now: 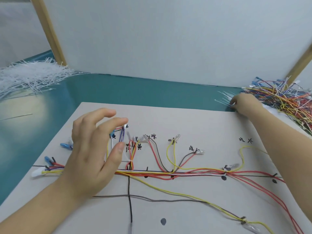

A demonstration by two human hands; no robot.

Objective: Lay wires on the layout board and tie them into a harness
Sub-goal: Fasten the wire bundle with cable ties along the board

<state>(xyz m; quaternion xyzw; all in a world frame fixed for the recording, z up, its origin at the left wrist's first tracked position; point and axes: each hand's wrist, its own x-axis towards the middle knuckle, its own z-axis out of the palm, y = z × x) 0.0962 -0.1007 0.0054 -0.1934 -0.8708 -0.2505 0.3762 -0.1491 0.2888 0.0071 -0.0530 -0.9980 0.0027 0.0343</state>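
While the left hand (pixel 91 149) hovers spread over the wires (pixel 168 173), the right hand (pixel 243 103) pinches cable ties (pixel 224 97).

Counts around my fingers

One board (pixel 185 119) under my two hands; two tie piles (pixel 30 76), one wire heap (pixel 283 100) by my right fingertips.
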